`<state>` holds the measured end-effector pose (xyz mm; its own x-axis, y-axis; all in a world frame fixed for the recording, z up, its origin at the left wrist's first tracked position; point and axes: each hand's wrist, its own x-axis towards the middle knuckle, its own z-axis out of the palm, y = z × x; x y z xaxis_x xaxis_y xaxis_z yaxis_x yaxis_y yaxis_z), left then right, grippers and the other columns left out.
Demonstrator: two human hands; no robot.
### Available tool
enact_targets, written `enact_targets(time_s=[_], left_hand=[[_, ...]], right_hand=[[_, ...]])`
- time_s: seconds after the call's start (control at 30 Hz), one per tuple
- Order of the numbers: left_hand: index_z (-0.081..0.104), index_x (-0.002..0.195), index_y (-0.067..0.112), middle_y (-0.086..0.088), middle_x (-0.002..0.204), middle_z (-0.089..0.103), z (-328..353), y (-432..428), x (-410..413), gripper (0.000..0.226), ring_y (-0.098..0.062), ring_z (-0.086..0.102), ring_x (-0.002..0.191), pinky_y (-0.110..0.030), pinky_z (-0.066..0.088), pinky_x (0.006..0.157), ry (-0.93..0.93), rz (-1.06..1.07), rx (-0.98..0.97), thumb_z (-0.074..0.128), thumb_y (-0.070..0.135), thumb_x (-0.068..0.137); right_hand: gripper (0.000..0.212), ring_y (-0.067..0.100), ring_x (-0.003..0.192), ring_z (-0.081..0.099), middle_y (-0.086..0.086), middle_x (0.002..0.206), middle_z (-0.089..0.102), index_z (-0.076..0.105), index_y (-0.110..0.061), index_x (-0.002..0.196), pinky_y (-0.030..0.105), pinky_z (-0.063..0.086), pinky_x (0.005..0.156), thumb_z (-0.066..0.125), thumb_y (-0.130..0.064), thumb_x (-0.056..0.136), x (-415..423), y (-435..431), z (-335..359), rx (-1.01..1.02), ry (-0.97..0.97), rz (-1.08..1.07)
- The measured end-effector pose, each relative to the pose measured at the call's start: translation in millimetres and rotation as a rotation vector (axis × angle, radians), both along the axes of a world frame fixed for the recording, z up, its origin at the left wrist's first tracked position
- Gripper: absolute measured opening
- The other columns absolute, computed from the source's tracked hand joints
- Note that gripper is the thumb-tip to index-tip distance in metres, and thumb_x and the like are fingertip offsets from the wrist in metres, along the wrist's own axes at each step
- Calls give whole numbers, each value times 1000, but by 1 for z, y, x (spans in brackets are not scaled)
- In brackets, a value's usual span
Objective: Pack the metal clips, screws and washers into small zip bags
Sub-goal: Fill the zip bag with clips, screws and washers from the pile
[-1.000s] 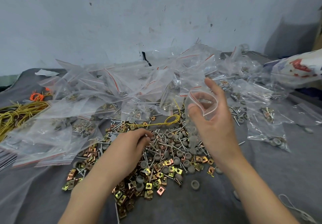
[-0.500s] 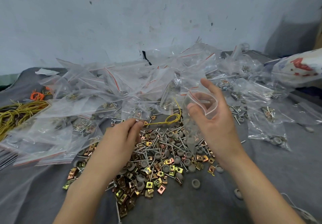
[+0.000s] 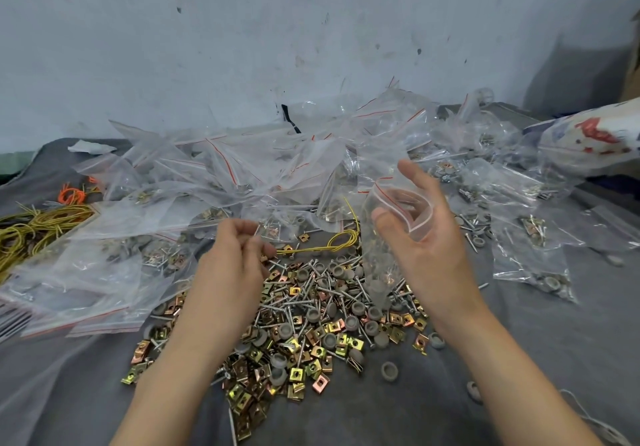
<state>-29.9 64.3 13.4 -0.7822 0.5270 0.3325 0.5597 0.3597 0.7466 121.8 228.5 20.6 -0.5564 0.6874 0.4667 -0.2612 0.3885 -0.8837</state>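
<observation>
At 6 o'clock the loose clips, screws and washers [image 3: 311, 310] lie heaped on the grey cloth [image 3: 519, 341]. At 9 o'clock the left hand [image 3: 232, 269] curls its fingers together; whether they pinch parts I cannot tell. At 3 o'clock the right hand [image 3: 433, 255] holds a zip bag [image 3: 384, 251], mouth spread wide. Filling step, I judge: next the left fingertips must reach that mouth. Filled bags [image 3: 277, 175] pile at 12 o'clock

Grey cloth [image 3: 519, 359] under clips [image 3: 298, 374], bags [image 3: 242, 175]
</observation>
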Motion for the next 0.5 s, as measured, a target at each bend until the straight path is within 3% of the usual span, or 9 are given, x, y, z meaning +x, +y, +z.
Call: enact_targets(time_s=[0.13,0.3,0.4,0.5], left_hand=[[55,95,41,25,84,66,13,3,5,11,-1,63,70,-29,47,58,54,6,73,51,32,99],[65,107,34,7,90,60,27,8,9,21,0,57,72,-24,42,65,123,-20,157,48,24,102],[64,109,33,6,92,60,28,11,15,26,4,56,73,-10,41,64,97,-48,191,46,15,103],[65,110,35,10,87,68,29,12,18,23,3,63,81,-11,48,70,44,-65,281,54,17,100]], right_hand=[[55,-3,112,61,-25,113,65,47,-44,142,6,43,87,70,-26,96,-1,0,1,11,-11,10],[56,-2,112,62,-25,115,65,47,-46,141,7,46,86,68,-34,90,-2,-1,2,8,24,31],[53,2,116,63,-19,119,67,51,-52,134,23,48,95,70,-38,87,-3,1,2,-50,54,43],[52,7,117,64,-11,121,70,55,-53,129,33,46,101,72,-44,81,-4,2,2,-107,93,42]])
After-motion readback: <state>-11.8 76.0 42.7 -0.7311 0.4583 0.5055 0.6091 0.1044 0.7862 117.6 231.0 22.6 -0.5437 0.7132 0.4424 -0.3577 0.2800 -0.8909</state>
